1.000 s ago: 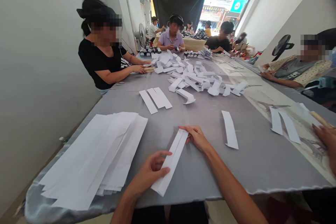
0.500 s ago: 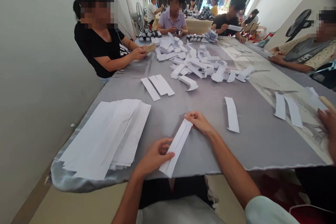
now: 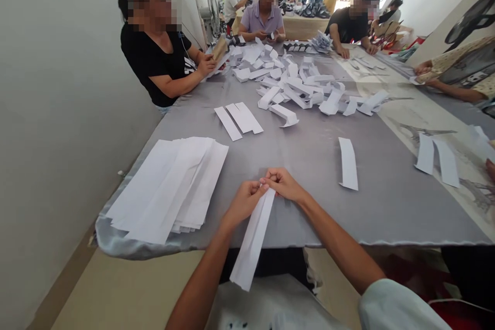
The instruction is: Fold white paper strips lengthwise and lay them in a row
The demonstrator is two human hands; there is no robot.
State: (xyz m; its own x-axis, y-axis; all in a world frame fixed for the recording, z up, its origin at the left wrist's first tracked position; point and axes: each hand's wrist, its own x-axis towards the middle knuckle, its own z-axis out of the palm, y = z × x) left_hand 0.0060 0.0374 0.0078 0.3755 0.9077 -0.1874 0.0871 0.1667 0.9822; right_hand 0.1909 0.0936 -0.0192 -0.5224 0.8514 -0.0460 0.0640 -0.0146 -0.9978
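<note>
A long white folded paper strip [image 3: 253, 242] hangs from both my hands, its lower end past the table's front edge. My left hand [image 3: 247, 197] is closed on its upper end, thumb and fingers pinched together. Right beside it, my right hand [image 3: 284, 184] pinches the same end, the fingertips of the two hands touching. A crease runs along the strip. To the left lies a stack of white paper sheets [image 3: 166, 185]. A single folded strip [image 3: 348, 163] rests on the cloth to the right of my hands.
Flat paper pieces [image 3: 242, 117] lie ahead, before a large heap of folded paper strips [image 3: 294, 85] on the grey tablecloth [image 3: 309, 149]. Two more strips [image 3: 435, 159] lie at the right. People sit around the table, one in black [image 3: 154, 62] at the left.
My left hand has moved up from the strip's lower part to its top end, beside my right hand. The strip has come down and nearer to me. The view has shifted slightly.
</note>
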